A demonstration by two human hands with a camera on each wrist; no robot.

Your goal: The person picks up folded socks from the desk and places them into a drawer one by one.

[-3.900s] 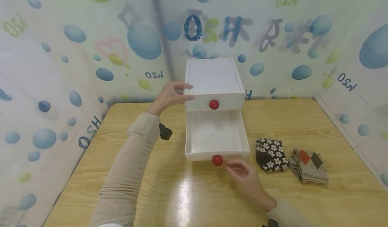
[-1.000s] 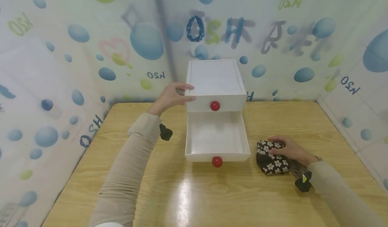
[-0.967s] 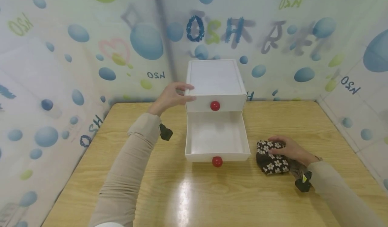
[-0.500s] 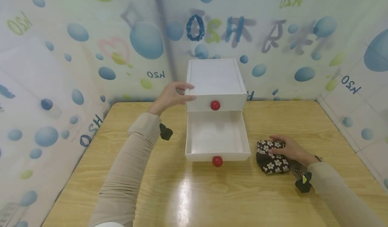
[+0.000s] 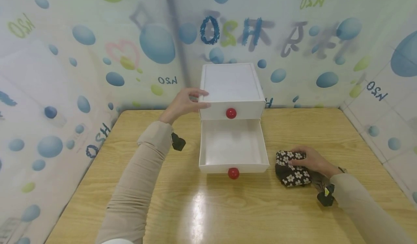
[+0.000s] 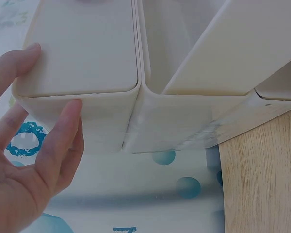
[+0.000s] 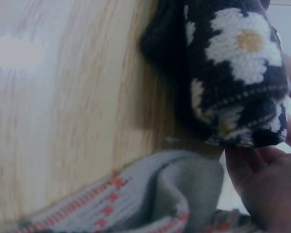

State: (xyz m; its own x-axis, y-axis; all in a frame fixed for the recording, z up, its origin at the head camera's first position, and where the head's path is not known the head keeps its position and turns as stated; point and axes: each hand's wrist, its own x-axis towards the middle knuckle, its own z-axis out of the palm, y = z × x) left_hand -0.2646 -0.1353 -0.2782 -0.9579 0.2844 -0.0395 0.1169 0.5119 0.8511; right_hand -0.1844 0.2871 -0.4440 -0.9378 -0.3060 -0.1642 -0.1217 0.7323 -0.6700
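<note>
A white two-drawer cabinet (image 5: 232,83) with red knobs stands on the table, its lower drawer (image 5: 233,168) pulled out and its upper one closed. My left hand (image 5: 184,102) grips the cabinet's upper left edge near the front, fingers and thumb spread around the side in the left wrist view. To the right lies a folded black sock with white flowers (image 5: 294,179). My right hand (image 5: 312,160) pinches its far right part, thumb on top and other fingers partly hidden behind it. Beneath the right wrist is a grey-beige sock (image 7: 136,194) with red stitching, mostly covered in the head view.
The wooden table (image 5: 156,207) runs up to a curtain-like backdrop (image 5: 163,19) printed with bubbles and letters, which also closes in the left and right sides. The extended drawer lies between my left arm and the flowered sock.
My right hand has left the lower drawer's knob and moved right to the flowered sock; its fingers have drawn in slightly there. The left hand keeps its place on the cabinet.
</note>
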